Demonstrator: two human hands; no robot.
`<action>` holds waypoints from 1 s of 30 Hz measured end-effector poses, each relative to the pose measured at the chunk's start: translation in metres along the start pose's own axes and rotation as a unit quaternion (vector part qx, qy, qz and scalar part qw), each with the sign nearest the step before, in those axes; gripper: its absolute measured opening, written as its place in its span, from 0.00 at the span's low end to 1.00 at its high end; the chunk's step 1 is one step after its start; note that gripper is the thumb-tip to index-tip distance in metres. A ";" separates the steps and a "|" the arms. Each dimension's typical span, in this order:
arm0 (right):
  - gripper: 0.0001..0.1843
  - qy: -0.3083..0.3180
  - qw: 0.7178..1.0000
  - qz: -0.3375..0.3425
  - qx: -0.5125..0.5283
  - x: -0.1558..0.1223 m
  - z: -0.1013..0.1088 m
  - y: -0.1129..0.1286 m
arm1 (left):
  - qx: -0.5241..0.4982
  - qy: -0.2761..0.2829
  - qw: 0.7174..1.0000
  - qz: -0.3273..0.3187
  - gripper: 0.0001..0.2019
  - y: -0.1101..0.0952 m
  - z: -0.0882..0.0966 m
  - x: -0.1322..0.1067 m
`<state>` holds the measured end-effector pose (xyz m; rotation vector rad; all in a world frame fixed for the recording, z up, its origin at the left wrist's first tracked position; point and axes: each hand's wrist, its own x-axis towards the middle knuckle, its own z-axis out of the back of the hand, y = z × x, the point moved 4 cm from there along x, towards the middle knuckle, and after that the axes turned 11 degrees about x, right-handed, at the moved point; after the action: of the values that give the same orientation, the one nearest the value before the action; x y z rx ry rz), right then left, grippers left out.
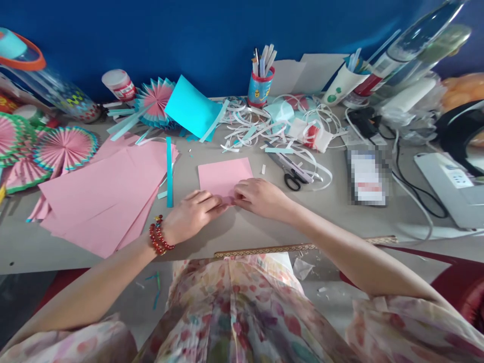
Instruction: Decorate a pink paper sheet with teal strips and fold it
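Note:
A small pink paper sheet (225,174) lies on the grey table (242,227) in front of me. My left hand (191,214), with a red bead bracelet at the wrist, pinches the sheet's near edge with its fingertips. My right hand (259,197) grips the same near edge just to the right, fingers curled over the paper. The two hands almost touch. The folded part under the fingers is hidden.
A stack of large pink sheets (102,199) lies left, with a teal strip (169,171) beside it. Pink pleated paper fans (62,148) sit far left. Scissors (289,174), paper scraps (260,128), a pen cup (260,83), a phone (366,176) and cables (408,186) are behind and right.

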<state>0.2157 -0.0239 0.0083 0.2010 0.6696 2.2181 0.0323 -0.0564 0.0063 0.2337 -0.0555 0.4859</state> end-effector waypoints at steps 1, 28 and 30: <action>0.11 0.001 1.000 0.003 0.015 -0.002 0.003 -0.003 | 0.001 -0.004 1.000 -0.002 0.17 0.000 0.000 0.000; 0.11 -0.003 0.998 0.017 0.064 -0.020 0.020 -0.026 | -0.007 0.056 0.997 -0.051 0.22 -0.004 -0.008 0.011; 0.11 -0.003 0.998 0.017 0.061 -0.020 0.019 -0.026 | -0.007 0.054 0.997 -0.050 0.22 -0.004 -0.007 0.012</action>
<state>0.2527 -0.0169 0.0123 0.2826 0.8050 2.2095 0.0445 -0.0527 -0.0005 0.1954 0.0582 0.3974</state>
